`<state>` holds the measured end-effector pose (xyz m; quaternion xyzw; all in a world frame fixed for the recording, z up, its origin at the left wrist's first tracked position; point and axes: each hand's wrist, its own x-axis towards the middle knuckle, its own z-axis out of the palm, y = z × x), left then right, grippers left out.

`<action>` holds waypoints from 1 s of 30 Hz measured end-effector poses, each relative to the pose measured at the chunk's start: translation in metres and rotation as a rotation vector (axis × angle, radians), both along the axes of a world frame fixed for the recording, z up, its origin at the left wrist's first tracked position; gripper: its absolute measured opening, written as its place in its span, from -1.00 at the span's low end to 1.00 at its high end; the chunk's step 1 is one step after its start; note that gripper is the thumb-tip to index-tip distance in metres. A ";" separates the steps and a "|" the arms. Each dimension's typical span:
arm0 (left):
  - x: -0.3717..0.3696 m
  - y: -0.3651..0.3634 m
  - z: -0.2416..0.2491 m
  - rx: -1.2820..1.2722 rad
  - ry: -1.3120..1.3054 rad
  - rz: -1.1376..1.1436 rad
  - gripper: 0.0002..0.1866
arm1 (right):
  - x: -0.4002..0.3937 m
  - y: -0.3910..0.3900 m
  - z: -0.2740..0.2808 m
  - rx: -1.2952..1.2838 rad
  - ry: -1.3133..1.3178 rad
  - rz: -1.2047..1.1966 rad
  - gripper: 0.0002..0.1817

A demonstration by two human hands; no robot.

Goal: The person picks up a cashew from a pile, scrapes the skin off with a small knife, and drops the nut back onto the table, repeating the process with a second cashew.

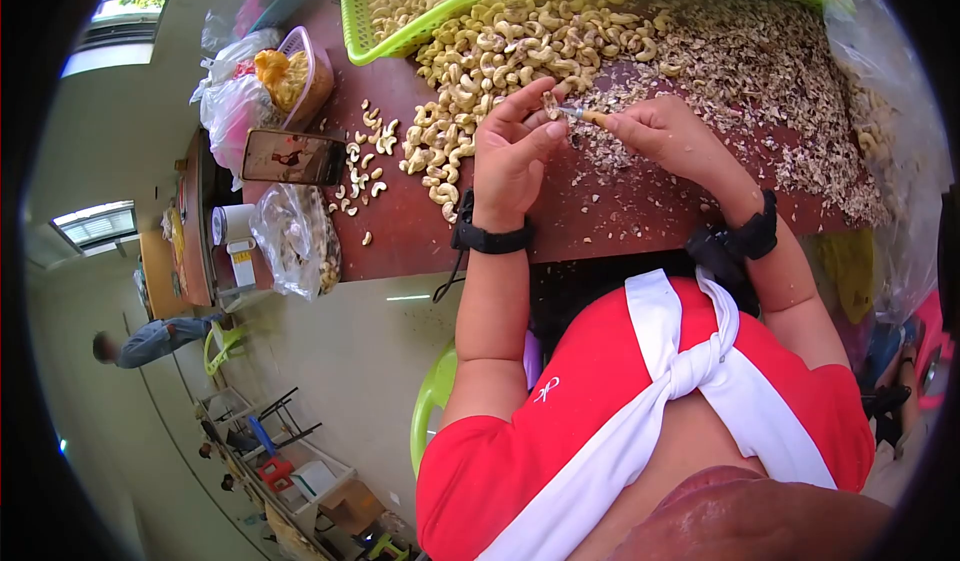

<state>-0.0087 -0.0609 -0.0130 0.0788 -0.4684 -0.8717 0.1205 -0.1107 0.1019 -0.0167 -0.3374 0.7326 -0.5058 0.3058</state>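
Observation:
My left hand point(515, 151) pinches a small cashew nut point(553, 108) between thumb and fingertips above the table. In my right hand point(665, 139) is a small knife point(590, 117) with a wooden handle, its blade tip touching or very near the nut. Behind my left hand lies a large heap of pale cashews point(510, 56). Brown skin peelings point(740, 71) cover the table beyond and to the right of my right hand. A loose group of cashews point(370, 156) is spread to the left.
Green baskets point(400, 39) of cashews stand at the table's far edge. On the left are a phone point(293, 157), a pink basket point(318, 79), a plastic bag point(290, 236) and a white cup point(232, 224). Clear plastic point(895, 141) hangs at right. A person point(160, 342) is in the background.

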 end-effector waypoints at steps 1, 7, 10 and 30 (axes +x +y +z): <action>0.000 0.000 0.000 -0.024 0.025 0.000 -0.53 | 0.001 0.000 0.001 0.001 -0.001 -0.002 -0.51; -0.002 0.000 -0.004 -0.087 0.030 0.009 -0.56 | 0.002 -0.001 0.001 0.007 -0.054 0.019 -0.50; -0.001 0.000 -0.003 -0.099 -0.010 0.005 -0.59 | 0.001 -0.001 0.000 0.000 -0.047 0.026 -0.50; 0.002 0.028 -0.011 0.086 -0.032 0.162 -0.82 | 0.000 -0.003 -0.006 -0.014 0.043 -0.005 -0.50</action>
